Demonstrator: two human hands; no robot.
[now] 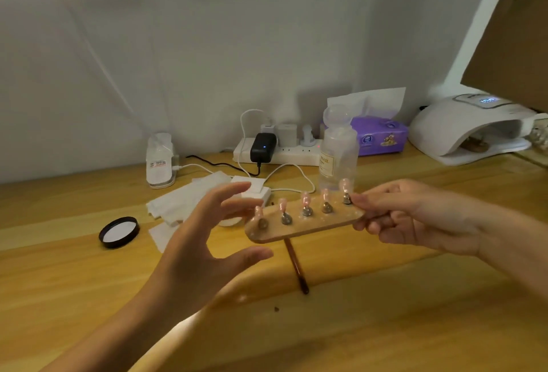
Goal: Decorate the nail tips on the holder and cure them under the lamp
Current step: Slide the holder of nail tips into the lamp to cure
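The fingers (366,200) of the right hand (415,217) pinch the right end of a flat, oblong wooden nail-tip holder (305,227), thumb on top and the other fingers curled beneath its edge, so the holder hangs in the air above the light wooden table (385,312), tilted with its left end lower and nearer the camera. Five small metal pegs stand in a row along the holder, each carrying a pale pink translucent nail tip (305,198) that points upward. The left hand (195,253) hovers just beside the holder's left end with its fingers spread and relaxed, gripping nothing; its fingertips are close to the leftmost tip, though whether they touch it I cannot tell.

Below the holder a thin brown stick-like tool (296,268) lies on the table. Behind the holder stands a clear plastic bottle with a domed cap (338,152), and beside that a purple tissue box (381,137). At the far right sits a white dome-shaped curing lamp (468,131) with a lit blue display, well apart from the holder. A white power strip (278,153) with a black adapter runs along the wall, white wipes (184,199) lie scattered to the left, and a round black lid (119,232) rests near them
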